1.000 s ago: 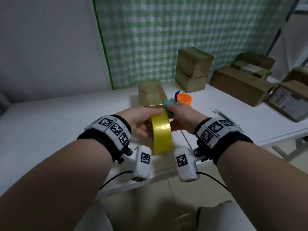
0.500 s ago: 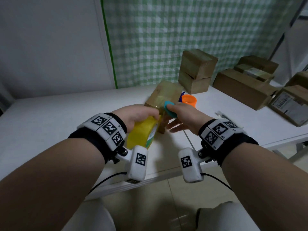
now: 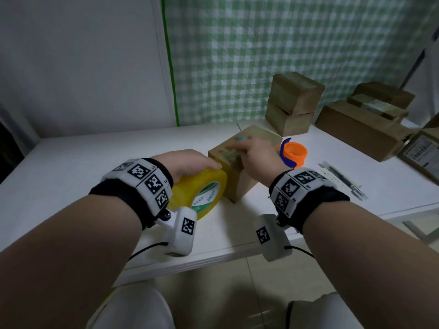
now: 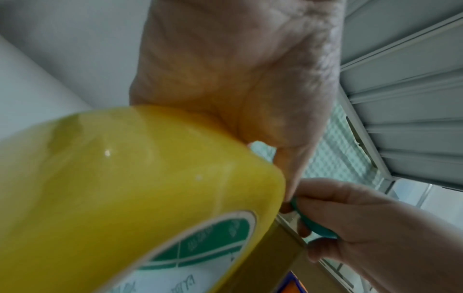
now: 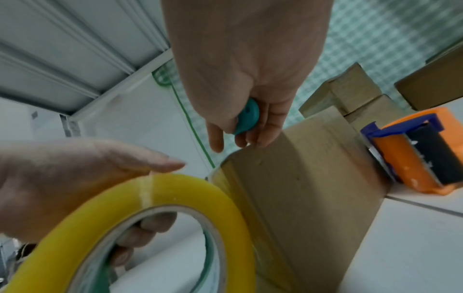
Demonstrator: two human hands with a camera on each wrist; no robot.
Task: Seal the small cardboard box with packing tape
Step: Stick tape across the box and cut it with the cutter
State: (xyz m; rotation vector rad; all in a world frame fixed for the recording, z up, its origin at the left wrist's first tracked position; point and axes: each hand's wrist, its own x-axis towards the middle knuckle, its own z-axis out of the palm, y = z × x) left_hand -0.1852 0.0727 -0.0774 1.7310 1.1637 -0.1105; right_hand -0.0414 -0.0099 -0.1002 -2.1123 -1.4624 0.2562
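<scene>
Head view: left hand [image 3: 190, 162] grips the yellow tape roll [image 3: 202, 193], thumb over the rim and fingers hooked through the core as the right wrist view shows; a second ago the roll stood upright between both hands right in front of the box, now it is tipped on its side and pulled down to the near-left corner of the small cardboard box [image 3: 240, 162], touching it. Right hand [image 3: 256, 155] has moved off the roll side and onto the box top, fingers curled round a small teal cutter [image 5: 246, 117] while its fingertips press the top face. Box itself has turned, now sits corner-on toward the camera on the white surface [image 3: 71, 174], near the middle, just beside an orange and blue tape dispenser [image 3: 293, 153]. Glossy strip runs from roll onto the box side in the right wrist view, so my read: tape is being drawn over the edge and down the side, cut likely comes next, seal not finished. Writing: roll core has a green and white label with printed characters, too blurred to read. A flat parcel [image 3: 420, 150] at far right carries a shipping label with a barcode, text unreadable. Other brown boxes [image 3: 294, 100] stacked behind, no legible print.
</scene>
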